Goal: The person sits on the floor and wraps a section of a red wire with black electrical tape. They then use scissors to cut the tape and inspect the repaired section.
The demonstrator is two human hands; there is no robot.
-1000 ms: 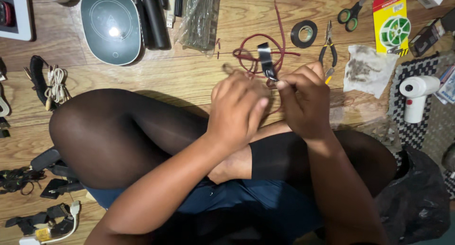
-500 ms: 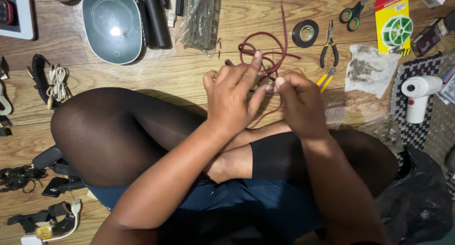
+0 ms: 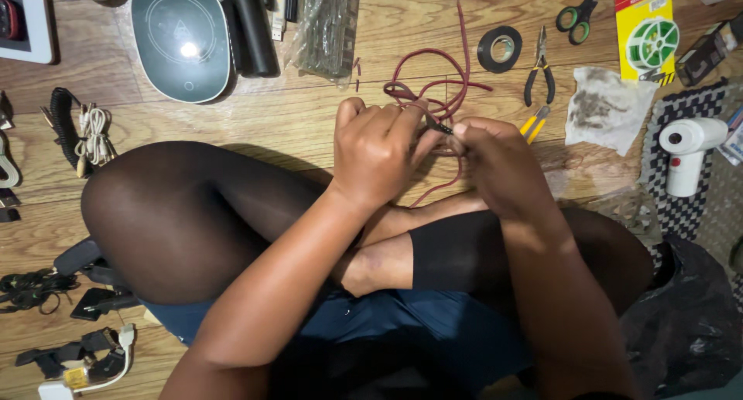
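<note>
I sit cross-legged on a wooden floor with both hands raised over my knees. My left hand [image 3: 377,151] and my right hand [image 3: 497,161] meet fingertip to fingertip, both pinching a dark red cable [image 3: 438,81] near its small black end. The rest of the cable lies in loose loops on the floor just beyond my fingers, one strand running up toward the top edge. What the fingertips grip is mostly hidden by the fingers.
Beyond the cable lie a roll of black tape [image 3: 499,48], small pliers [image 3: 539,73], green-handled scissors [image 3: 576,15] and a yellow card pack [image 3: 645,30]. A white handheld device [image 3: 686,152] lies right. An oval grey-green device [image 3: 183,41] lies top left, coiled cords [image 3: 77,130] further left.
The cable loops have dropped from in front of my hands to the floor beyond them. My hands have closed together and now pinch the cable end between the fingertips.
</note>
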